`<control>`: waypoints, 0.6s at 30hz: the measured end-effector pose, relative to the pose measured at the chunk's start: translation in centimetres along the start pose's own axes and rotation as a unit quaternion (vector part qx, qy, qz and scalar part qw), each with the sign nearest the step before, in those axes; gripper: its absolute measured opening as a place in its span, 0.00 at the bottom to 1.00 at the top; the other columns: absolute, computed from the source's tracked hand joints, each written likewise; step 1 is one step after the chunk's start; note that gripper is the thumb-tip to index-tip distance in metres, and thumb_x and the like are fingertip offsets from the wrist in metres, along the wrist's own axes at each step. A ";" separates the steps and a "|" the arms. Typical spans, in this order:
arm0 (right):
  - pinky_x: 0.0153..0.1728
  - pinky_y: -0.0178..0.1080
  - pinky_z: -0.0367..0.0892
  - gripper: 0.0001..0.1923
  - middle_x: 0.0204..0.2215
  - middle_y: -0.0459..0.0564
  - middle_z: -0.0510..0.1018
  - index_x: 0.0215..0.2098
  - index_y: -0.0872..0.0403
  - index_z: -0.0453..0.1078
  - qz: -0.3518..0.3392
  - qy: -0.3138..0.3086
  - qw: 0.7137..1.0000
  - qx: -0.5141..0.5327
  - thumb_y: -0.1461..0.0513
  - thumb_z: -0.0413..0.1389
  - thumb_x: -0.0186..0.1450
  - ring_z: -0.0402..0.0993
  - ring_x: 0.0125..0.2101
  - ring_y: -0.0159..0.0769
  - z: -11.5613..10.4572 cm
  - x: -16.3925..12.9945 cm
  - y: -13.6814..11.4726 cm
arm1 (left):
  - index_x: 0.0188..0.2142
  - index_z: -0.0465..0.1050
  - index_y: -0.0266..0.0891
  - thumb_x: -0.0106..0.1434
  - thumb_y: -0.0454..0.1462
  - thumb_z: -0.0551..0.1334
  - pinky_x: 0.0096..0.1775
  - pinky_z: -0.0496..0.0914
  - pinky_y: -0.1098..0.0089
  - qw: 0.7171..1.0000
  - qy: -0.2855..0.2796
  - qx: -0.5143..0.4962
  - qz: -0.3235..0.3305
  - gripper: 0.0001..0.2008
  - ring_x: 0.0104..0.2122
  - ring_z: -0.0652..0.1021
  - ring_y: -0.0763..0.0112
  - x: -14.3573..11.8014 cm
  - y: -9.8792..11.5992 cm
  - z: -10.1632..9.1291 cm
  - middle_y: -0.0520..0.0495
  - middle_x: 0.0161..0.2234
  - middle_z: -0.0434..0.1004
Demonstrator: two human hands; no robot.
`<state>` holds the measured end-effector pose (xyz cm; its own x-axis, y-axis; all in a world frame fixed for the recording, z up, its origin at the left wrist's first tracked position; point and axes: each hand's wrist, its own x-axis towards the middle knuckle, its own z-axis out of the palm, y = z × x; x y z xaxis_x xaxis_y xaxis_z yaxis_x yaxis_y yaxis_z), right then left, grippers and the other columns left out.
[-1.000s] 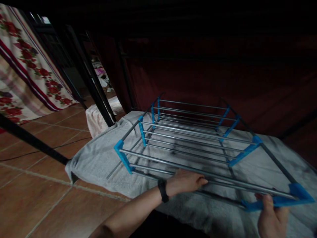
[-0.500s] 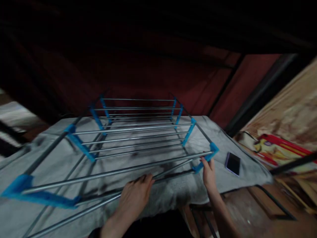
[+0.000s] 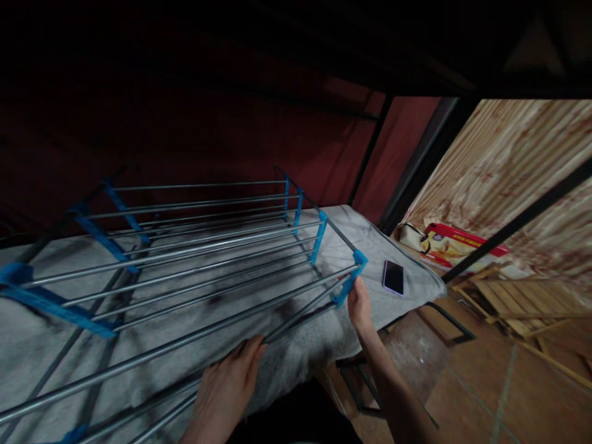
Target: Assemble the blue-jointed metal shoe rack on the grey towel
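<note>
A rack of grey metal tubes (image 3: 185,333) joined by blue plastic brackets lies across a grey cloth (image 3: 296,354). My left hand (image 3: 229,382) is wrapped over a loose-looking tube (image 3: 298,316) that slants along the near side of the rack. That tube's far end reaches toward the near right blue bracket (image 3: 343,290). Around this bracket my right hand (image 3: 359,303) is closed, with its fingertips partly hidden behind it. Another blue bracket (image 3: 319,237) stands farther back on the right side.
A phone (image 3: 393,277) lies on the cloth to the right of the rack. Dark metal posts (image 3: 513,222) rise at the right. Beyond them are a red and yellow box (image 3: 456,246) and wooden slats (image 3: 531,302) on the tiled floor. A dark red wall (image 3: 222,135) stands behind.
The view has turned to the right, so the rack and both hands appear farther left. Each hand keeps its hold on the same part of the rack.
</note>
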<state>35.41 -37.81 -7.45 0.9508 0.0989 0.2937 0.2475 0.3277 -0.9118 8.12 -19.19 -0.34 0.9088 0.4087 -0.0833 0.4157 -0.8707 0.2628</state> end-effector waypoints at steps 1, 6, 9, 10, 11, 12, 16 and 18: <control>0.45 0.40 0.68 0.20 0.35 0.46 0.75 0.37 0.51 0.72 -0.002 0.005 1.000 0.002 0.43 0.55 0.65 0.70 0.37 0.37 0.0 0.0 0.0 | 0.58 0.71 0.46 0.74 0.40 0.45 0.42 0.75 0.63 1.000 0.002 -0.005 0.001 0.21 0.44 0.82 0.58 0.1 -0.1 0.1 0.46 0.48 0.82; 0.47 0.41 0.67 0.21 0.34 0.46 0.74 0.35 0.51 0.71 0.002 -0.026 1.000 0.009 0.43 0.54 0.66 0.69 0.36 0.38 0.0 0.2 0.1 | 0.57 0.71 0.46 0.74 0.40 0.44 0.43 0.76 0.62 1.000 -0.007 -0.017 0.005 0.22 0.44 0.82 0.58 0.3 -0.4 0.5 0.47 0.49 0.81; 0.48 0.42 0.66 0.23 0.33 0.47 0.74 0.33 0.50 0.70 0.001 -0.042 0.999 0.007 0.41 0.51 0.67 0.69 0.36 0.39 0.1 0.2 0.0 | 0.58 0.71 0.46 0.74 0.40 0.44 0.43 0.75 0.63 1.000 -0.006 -0.018 0.004 0.22 0.45 0.82 0.59 0.2 -0.4 0.4 0.47 0.51 0.80; 0.48 0.43 0.65 0.23 0.33 0.47 0.73 0.33 0.50 0.70 0.000 -0.043 0.999 0.006 0.41 0.51 0.67 0.69 0.37 0.40 0.2 0.2 0.0 | 0.57 0.71 0.46 0.74 0.40 0.44 0.44 0.75 0.64 1.000 -0.006 -0.019 0.005 0.22 0.45 0.82 0.60 0.2 -0.4 0.3 0.47 0.51 0.80; 0.48 0.43 0.65 0.22 0.33 0.47 0.73 0.33 0.50 0.70 -0.001 -0.044 0.999 0.004 0.41 0.51 0.67 0.69 0.37 0.40 0.2 0.2 -0.1 | 0.57 0.71 0.46 0.74 0.40 0.44 0.44 0.75 0.64 1.000 -0.007 -0.020 0.008 0.22 0.46 0.82 0.60 0.2 -0.4 0.2 0.47 0.51 0.80; 0.47 0.43 0.66 0.22 0.33 0.47 0.73 0.33 0.50 0.70 -0.001 -0.045 0.999 0.003 0.42 0.50 0.67 0.69 0.36 0.40 0.2 0.1 -0.2 | 0.57 0.72 0.47 0.74 0.40 0.44 0.45 0.75 0.64 1.000 -0.009 -0.022 0.012 0.22 0.46 0.82 0.61 0.1 -0.4 0.0 0.47 0.51 0.80; 0.46 0.44 0.66 0.22 0.33 0.48 0.72 0.33 0.50 0.69 0.000 -0.043 0.999 -0.008 0.42 0.50 0.68 0.68 0.36 0.41 0.4 0.0 -0.4 | 0.57 0.71 0.47 0.74 0.41 0.43 0.43 0.75 0.63 0.999 -0.021 -0.020 0.017 0.22 0.45 0.82 0.59 0.2 -0.3 -0.3 0.48 0.51 0.81; 0.47 0.44 0.66 0.22 0.33 0.48 0.72 0.33 0.50 0.69 -0.002 -0.042 0.999 -0.015 0.42 0.50 0.68 0.68 0.36 0.41 0.4 -0.1 -0.5 | 0.57 0.71 0.47 0.74 0.41 0.43 0.44 0.75 0.61 0.999 -0.021 -0.019 0.016 0.22 0.45 0.82 0.58 0.4 -0.3 -0.4 0.48 0.50 0.81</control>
<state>35.17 -37.59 -6.93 0.9311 0.1760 0.3195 0.2582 0.3005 -0.9182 8.29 -18.63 -0.05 0.9227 0.3683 -0.1137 0.3853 -0.8722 0.3013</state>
